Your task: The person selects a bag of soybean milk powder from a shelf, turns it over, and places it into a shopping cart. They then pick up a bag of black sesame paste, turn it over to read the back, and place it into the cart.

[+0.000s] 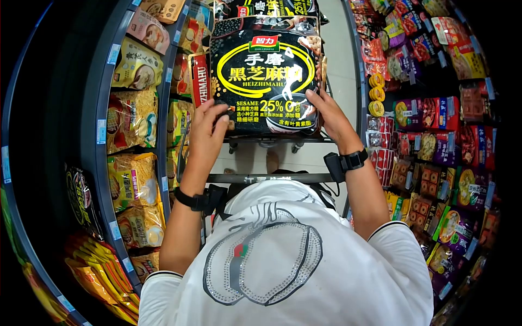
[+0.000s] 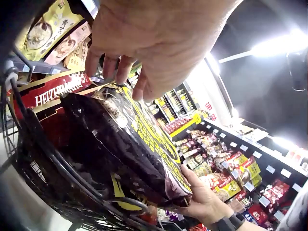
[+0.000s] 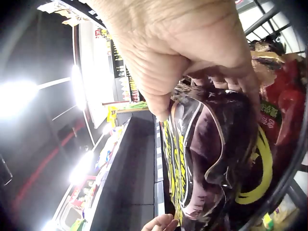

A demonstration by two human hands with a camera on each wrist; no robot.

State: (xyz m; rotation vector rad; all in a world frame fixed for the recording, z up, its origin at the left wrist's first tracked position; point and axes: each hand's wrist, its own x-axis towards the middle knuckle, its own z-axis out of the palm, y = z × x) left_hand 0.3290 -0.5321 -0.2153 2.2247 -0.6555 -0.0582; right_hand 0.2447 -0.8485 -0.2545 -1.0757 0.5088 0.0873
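Note:
A black bag of sesame powder (image 1: 265,76) lies face up on top of the cart in the head view. My right hand (image 1: 334,122) grips its right side, thumb on the printed front and fingers around the edge; the right wrist view shows this hand (image 3: 178,48) over the bag's side (image 3: 207,144). At the bag's lower left corner is my left hand (image 1: 205,144), its fingers loosely bent. In the left wrist view, the left hand (image 2: 149,38) hangs over the bag (image 2: 115,139), fingertips near its edge; contact is unclear.
A red-labelled package (image 1: 200,79) stands left of the bag, and another black bag (image 1: 261,8) lies beyond. The cart handle (image 1: 244,178) crosses before my body. Shelves of packaged food line both sides, with yellow bags (image 1: 136,62) at left and purple packs (image 1: 424,113) at right.

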